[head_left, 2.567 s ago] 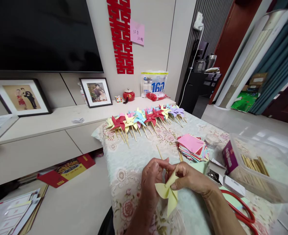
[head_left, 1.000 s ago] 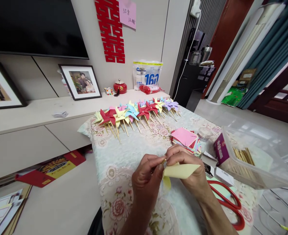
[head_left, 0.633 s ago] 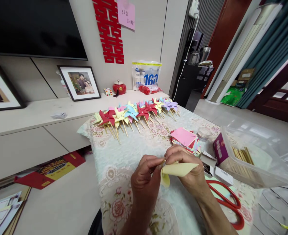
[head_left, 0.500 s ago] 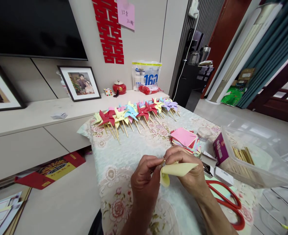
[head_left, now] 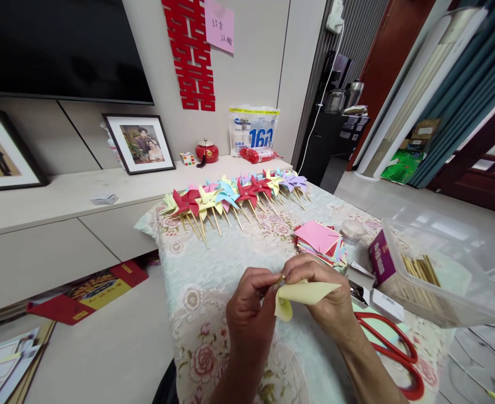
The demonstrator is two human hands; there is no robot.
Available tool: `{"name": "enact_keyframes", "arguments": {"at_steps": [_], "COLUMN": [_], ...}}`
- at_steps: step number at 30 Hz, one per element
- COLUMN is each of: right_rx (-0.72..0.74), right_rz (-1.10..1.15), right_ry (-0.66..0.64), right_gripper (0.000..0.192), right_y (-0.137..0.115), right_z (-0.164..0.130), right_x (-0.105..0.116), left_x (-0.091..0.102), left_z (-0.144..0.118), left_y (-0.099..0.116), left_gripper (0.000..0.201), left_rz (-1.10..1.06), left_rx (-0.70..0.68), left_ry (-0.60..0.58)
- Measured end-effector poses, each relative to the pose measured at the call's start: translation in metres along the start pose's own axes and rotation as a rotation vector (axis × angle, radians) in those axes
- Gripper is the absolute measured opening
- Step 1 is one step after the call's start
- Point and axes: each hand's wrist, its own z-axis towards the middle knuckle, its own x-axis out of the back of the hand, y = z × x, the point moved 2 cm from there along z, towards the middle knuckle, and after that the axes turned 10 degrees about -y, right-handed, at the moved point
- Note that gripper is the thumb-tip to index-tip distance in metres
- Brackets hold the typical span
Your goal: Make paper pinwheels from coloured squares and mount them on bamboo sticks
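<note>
Spreading across the lower centre, the bench (head_left: 230,252) lies beneath the right hand (head_left: 325,289) and left hand (head_left: 249,308), their fingertips pinched together on the yellow pinwheel (head_left: 308,293). Held between them, its long blade points rightward across the nearer right hand; in the earliest frame, blades splayed downward.

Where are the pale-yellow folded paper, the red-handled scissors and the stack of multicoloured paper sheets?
Pale-yellow folded paper (head_left: 306,292): head view, on its long flap.
Red-handled scissors (head_left: 401,357): head view, on the handles.
Stack of multicoloured paper sheets (head_left: 318,236): head view, on its pink top sheet.
</note>
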Motion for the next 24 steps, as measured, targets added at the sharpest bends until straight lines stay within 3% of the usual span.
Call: {"name": "enact_keyframes", "arguments": {"at_steps": [5, 11, 16, 24], "right_rx": [-0.013, -0.021, -0.007, 0.002], "right_rz": [0.029, 0.046, 0.049, 0.028], "right_ry": [-0.015, -0.004, -0.003, -0.006], "right_gripper": [0.009, 0.009, 0.011, 0.01], "right_y": [0.002, 0.005, 0.005, 0.005], "right_z": [-0.002, -0.004, -0.004, -0.003], "right_x": [-0.002, -0.004, -0.004, -0.004], "left_x": [-0.006, 0.0, 0.001, -0.011], "left_z": [-0.001, 0.0, 0.002, 0.0], "left_y": [0.002, 0.001, -0.001, 0.005], "left_gripper": [0.009, 0.017, 0.017, 0.008], "left_rz": [-0.081, -0.076, -0.075, -0.136], "left_rx": [0.044, 0.01, 0.001, 0.065], "left_ry": [0.114, 0.041, 0.045, 0.197]}}
